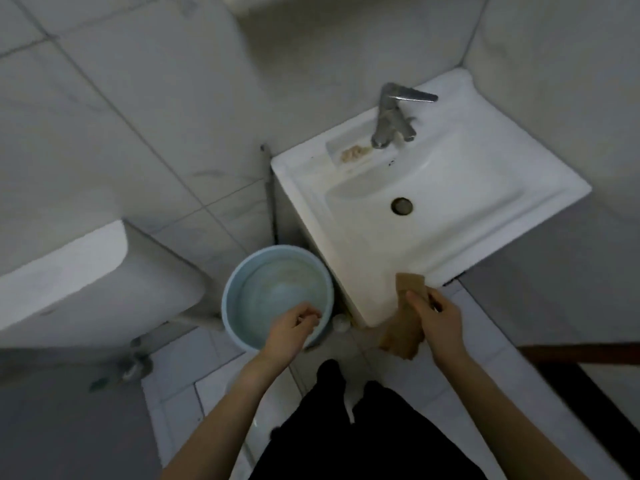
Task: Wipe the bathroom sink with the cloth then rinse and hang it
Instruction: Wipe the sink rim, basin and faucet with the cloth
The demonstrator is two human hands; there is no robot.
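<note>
The right hand (pixel 438 327) grips a tan-brown cloth (pixel 409 285), thumb on top. The cloth's upper end is folded flat over the near front rim of the white ceramic sink (pixel 311 188), and its lower end hangs crumpled below the hand. The left hand (pixel 294 327) hovers apart from it, fingers loosely curled with nothing visible in them, above the near side of a round pale-blue plastic bucket (pixel 230 296). The bucket stands on the floor just beside the sink's left corner and holds water.

The sink is a squarish slab with a raised rim, fitted into the corner of the tiled walls, so its back and right sides are closed in. Only the front edge and the left edge are open to approach. The oval bowl lies bare around a dark metal drain (pixel 401 206). At the back stands a chrome lever faucet (pixel 393 123), and left of it a shallow soap recess holds a beige residue (pixel 353 153), too blurred to tell its exact nature.

Left of the bucket, a white toilet cistern (pixel 86 271) narrows the floor space. The pale floor tiles (pixel 180 368) are partly covered by the person's black trousers (pixel 363 427). A small whitish object between the bucket and the sink base is mostly hidden. The whole view is soft with motion blur.
</note>
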